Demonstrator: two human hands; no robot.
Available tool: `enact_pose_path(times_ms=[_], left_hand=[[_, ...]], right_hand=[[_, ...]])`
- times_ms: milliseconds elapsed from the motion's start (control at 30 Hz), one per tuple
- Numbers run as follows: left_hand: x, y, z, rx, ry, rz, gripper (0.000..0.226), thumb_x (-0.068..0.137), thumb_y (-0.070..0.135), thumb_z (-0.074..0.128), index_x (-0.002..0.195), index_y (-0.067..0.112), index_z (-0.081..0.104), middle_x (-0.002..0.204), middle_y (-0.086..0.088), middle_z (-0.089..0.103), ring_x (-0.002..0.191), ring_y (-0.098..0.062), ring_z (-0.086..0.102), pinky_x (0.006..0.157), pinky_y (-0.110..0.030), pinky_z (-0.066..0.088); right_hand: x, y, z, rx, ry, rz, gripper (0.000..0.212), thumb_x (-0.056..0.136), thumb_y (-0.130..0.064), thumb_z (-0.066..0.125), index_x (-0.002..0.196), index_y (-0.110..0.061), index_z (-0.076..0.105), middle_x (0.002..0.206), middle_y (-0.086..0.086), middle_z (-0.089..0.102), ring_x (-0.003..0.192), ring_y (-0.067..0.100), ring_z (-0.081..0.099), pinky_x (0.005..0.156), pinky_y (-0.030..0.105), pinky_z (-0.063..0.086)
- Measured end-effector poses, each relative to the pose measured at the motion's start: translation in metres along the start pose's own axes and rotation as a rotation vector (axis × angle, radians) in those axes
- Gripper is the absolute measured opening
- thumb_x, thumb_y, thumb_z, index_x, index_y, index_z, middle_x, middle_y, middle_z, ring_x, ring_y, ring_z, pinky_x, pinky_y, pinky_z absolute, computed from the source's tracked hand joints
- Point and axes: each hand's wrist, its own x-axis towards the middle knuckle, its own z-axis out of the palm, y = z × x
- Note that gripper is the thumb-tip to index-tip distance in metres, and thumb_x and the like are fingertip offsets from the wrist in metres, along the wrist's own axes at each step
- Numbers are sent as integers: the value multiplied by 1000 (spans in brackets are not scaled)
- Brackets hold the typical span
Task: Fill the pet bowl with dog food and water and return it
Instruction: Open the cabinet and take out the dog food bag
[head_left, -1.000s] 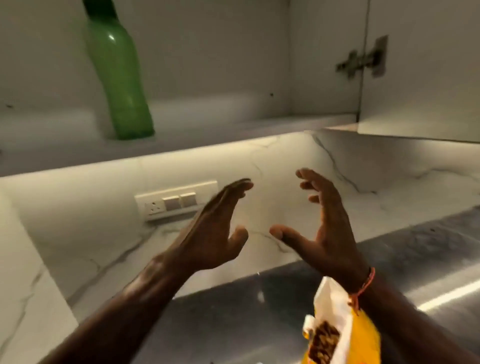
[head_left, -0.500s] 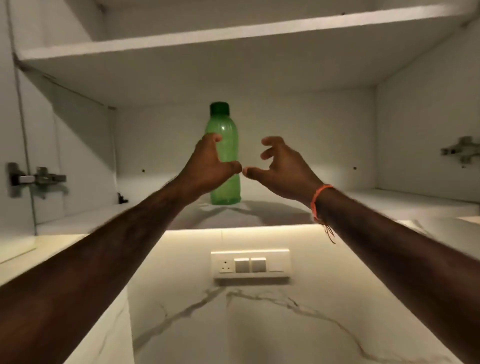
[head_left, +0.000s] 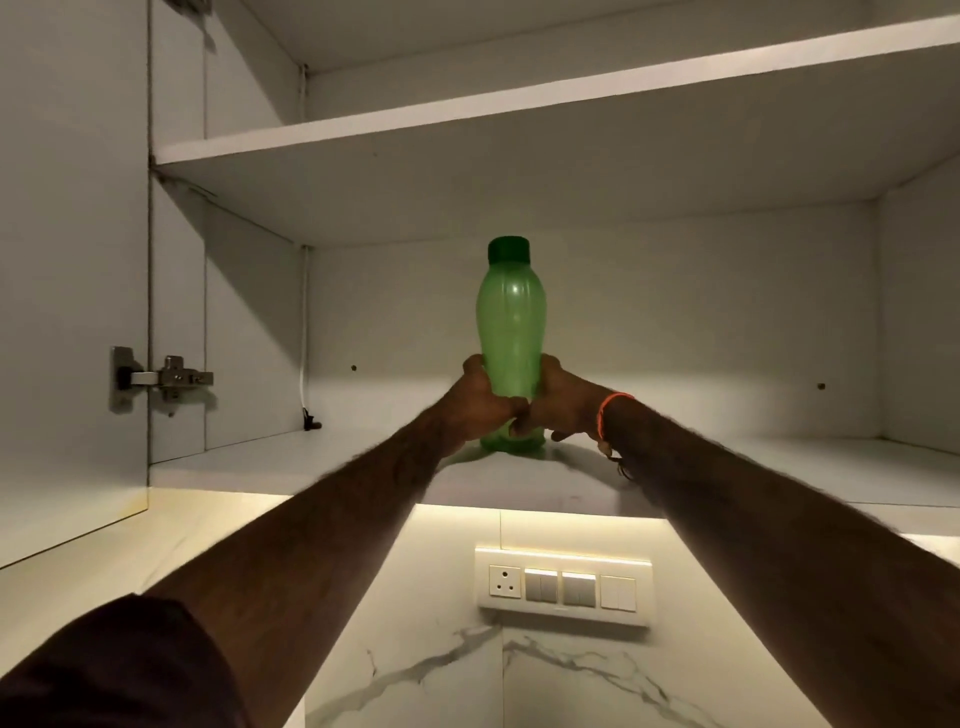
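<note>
Bottle (head_left: 508, 332), green, capped, upright near the front edge of the lower cupboard shelf (head_left: 779, 467). I am clamping both grips, left hand (head_left: 480, 402) and right hand (head_left: 563, 402), around its lower body, likely steadying it for lifting down as water supply.

head view, angled upward, cabinet (head_left: 675, 130) seemingly close

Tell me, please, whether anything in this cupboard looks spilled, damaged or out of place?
Nothing stands out. The green bottle stands upright on the lower shelf, cap on, with the left hand and right hand wrapped around its lower half. No spill or damage shows.
</note>
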Motion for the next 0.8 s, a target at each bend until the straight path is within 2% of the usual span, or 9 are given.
enact_pose_path(times_ms=[67, 167, 267, 367, 467, 567, 633, 700, 800], left_hand=[[1, -6, -3, -25, 31, 25, 114, 53, 46, 88, 148, 7, 37, 130, -9, 64, 118, -28, 67, 95, -46, 60], [-24, 8, -14, -29, 78, 58, 121, 43, 54, 83, 149, 12, 41, 127, -9, 67, 111, -27, 69, 95, -47, 60], [-55, 21, -26, 2, 101, 89, 115, 50, 54, 83, 150, 16, 42, 123, -6, 67, 105, -22, 70, 92, -42, 61], [-82, 22, -41, -8, 81, 142, 102, 61, 51, 87, 149, 20, 46, 117, 4, 68, 100, -10, 69, 84, -33, 62], [-116, 29, -59, -21, 105, 192, 86, 75, 45, 89, 149, 25, 50, 115, 7, 69, 99, -6, 69, 78, -28, 62], [-155, 34, -78, -71, 133, 217, 81, 71, 50, 87, 143, 31, 55, 122, 6, 72, 107, -12, 71, 83, -36, 64], [-181, 33, -90, -99, 142, 221, 81, 68, 53, 86, 140, 33, 57, 123, 6, 73, 110, -16, 72, 87, -43, 64], [-211, 28, -102, -87, 141, 217, 81, 67, 53, 85, 141, 35, 56, 123, 8, 72, 111, -15, 72, 89, -44, 63], [-257, 9, -112, -54, 148, 194, 79, 67, 49, 87, 139, 37, 56, 121, 11, 73, 110, -11, 71, 91, -39, 62]], right_hand=[[-6, -3, -2, 31, 13, -24, 108, 75, -11, 84, 155, -16, 12, 138, 8, 48, 116, 28, 57, 90, 54, 58], [-21, -11, -2, 45, 29, -55, 114, 73, -17, 88, 156, -17, 10, 141, 7, 45, 117, 28, 57, 87, 52, 59], [-44, -26, 2, -3, 21, -101, 120, 70, -28, 91, 156, -18, 8, 140, 5, 42, 113, 25, 59, 79, 51, 62], [-74, -43, 5, 5, -9, -143, 118, 70, -34, 91, 155, -19, 10, 138, 3, 41, 110, 20, 59, 77, 47, 63], [-107, -65, 9, 51, -28, -176, 115, 72, -35, 90, 154, -19, 11, 132, -1, 47, 103, 11, 59, 69, 33, 63], [-136, -88, 20, 154, -46, -229, 114, 72, -28, 90, 155, -18, 12, 124, -7, 49, 99, 5, 56, 52, 9, 50], [-156, -102, 32, 202, -52, -270, 117, 69, -30, 91, 156, -21, 13, 121, -13, 47, 98, 0, 54, 54, 5, 49], [-177, -111, 50, 236, -63, -292, 120, 66, -34, 92, 155, -26, 13, 116, -21, 47, 97, -3, 53, 59, 5, 50], [-207, -113, 87, 235, -70, -306, 126, 57, -46, 94, 154, -37, 14, 120, -24, 50, 104, -2, 55, 78, 17, 51]])
